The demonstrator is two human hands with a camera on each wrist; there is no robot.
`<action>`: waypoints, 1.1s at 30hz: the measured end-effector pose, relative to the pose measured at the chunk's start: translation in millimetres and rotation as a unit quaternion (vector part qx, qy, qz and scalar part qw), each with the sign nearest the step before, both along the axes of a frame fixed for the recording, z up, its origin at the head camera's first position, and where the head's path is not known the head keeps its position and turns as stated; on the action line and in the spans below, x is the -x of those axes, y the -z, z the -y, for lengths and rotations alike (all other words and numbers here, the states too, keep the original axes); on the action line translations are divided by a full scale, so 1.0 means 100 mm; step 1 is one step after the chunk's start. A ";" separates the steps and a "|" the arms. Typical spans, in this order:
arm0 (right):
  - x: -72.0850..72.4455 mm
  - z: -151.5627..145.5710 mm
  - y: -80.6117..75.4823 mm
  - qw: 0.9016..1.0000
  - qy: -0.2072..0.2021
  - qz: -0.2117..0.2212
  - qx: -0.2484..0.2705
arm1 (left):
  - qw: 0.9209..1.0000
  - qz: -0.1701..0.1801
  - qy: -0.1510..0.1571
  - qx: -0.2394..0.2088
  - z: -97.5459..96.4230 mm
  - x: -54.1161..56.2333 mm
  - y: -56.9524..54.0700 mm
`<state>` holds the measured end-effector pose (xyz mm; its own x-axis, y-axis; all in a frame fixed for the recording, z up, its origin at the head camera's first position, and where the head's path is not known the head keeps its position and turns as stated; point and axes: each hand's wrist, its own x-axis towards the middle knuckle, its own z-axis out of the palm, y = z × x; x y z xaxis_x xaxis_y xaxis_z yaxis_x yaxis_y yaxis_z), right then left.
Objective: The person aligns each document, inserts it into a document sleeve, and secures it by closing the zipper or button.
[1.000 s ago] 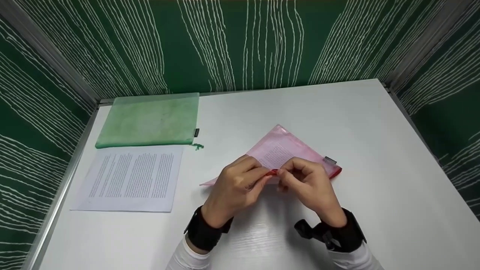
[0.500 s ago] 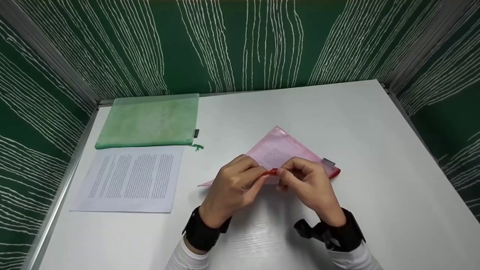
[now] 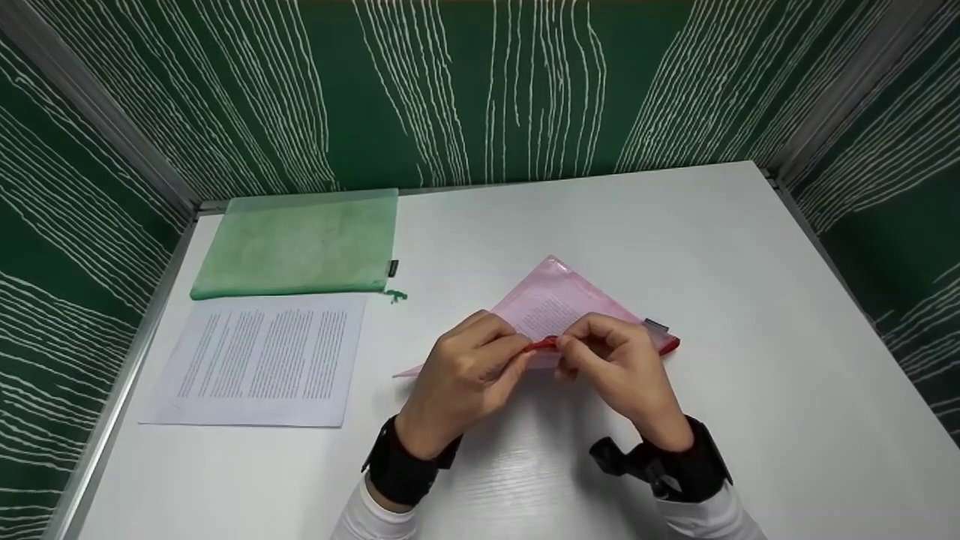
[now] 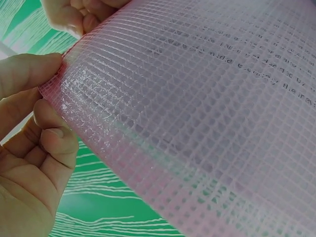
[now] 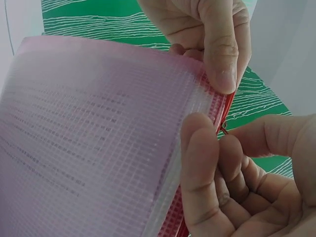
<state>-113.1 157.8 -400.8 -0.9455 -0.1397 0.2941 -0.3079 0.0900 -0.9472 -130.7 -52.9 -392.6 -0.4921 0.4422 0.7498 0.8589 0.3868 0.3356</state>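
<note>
A pink translucent mesh zip pouch, with a printed sheet inside, is held tilted above the table between both hands. My left hand pinches its corner at the end of the red zipper edge; the left wrist view shows thumb and fingers on that corner. Close beside it, my right hand pinches the small zipper pull between thumb and a finger. In the right wrist view, another right-hand finger lies against the pouch's face. How far the zipper is closed is hard to tell.
A green mesh zip pouch with a green cord lies at the table's back left. In front of it lies a printed paper sheet. Green panels with white lines border the white table.
My left hand and the pink pouch have shifted slightly left and toward me. A little more of the red zipper edge shows between the hands. The right hand stays almost in place.
</note>
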 end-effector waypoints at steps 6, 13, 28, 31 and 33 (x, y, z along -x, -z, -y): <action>0.03 -0.01 0.01 1.000 0.008 -0.005 -0.001 | 1.000 -0.005 -0.001 -0.003 0.01 -0.01 -0.02; 0.04 -0.02 0.02 1.000 0.006 -0.008 0.000 | 1.000 -0.011 -0.004 0.004 0.01 -0.02 -0.02; 0.12 -0.07 0.07 1.000 0.021 -0.004 -0.002 | 0.999 -0.041 -0.004 -0.002 0.02 -0.06 -0.07; 0.12 -0.07 0.08 1.000 0.026 0.001 -0.005 | 0.999 -0.045 -0.004 -0.002 0.03 -0.06 -0.06; 0.13 -0.07 0.08 0.999 0.031 0.006 -0.008 | 0.999 -0.048 -0.004 -0.002 0.03 -0.07 -0.07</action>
